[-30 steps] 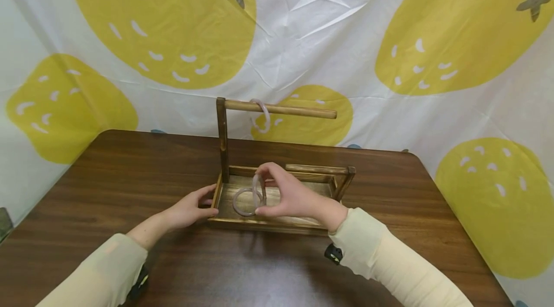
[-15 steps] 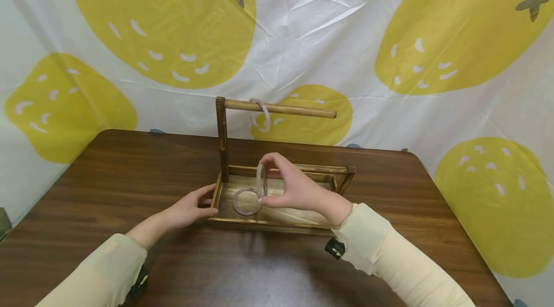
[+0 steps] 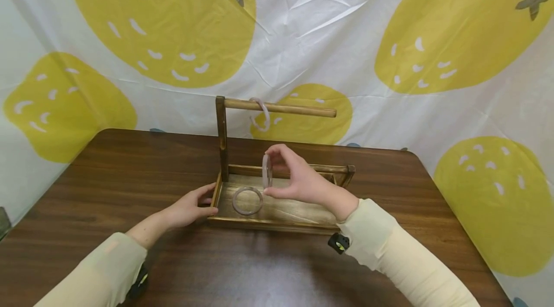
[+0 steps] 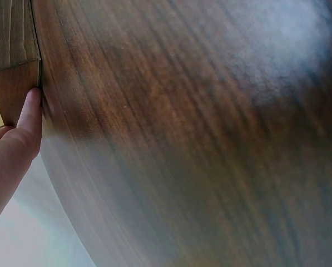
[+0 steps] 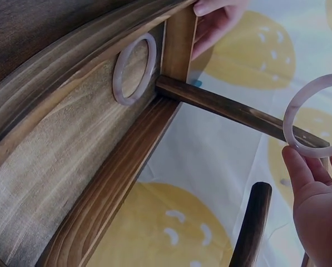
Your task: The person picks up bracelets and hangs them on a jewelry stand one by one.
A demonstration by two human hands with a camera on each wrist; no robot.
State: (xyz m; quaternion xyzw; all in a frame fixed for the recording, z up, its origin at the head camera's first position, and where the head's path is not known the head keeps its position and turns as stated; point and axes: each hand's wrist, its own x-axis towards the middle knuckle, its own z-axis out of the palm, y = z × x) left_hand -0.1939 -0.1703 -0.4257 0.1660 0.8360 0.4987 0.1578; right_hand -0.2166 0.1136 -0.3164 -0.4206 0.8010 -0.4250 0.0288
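My right hand (image 3: 305, 182) pinches a pale lilac bangle (image 3: 266, 172) between thumb and fingers, upright above the tray of a wooden jewellery stand (image 3: 281, 223). In the right wrist view, the held bangle (image 5: 291, 119) shows at the right edge, cut off by the frame. A second bangle (image 3: 234, 207) lies flat on the tray floor, towards its left end. Another bangle (image 3: 267, 119) hangs on the stand's upper bar. My left hand (image 3: 186, 208) holds the tray's left end; in the left wrist view its thumb (image 4: 29, 114) presses against the end board.
The upper bar (image 3: 303, 110) runs right from a tall post (image 3: 222, 143) and has a free right end. A lower bar (image 3: 333, 169) on a short post stands at the back right. Behind the brown table (image 3: 143, 162) hangs a lemon-print cloth (image 3: 320, 23).
My right hand has lifted its bangle up and slightly right, away from the one lying in the tray. My left hand and the stand have kept their places.
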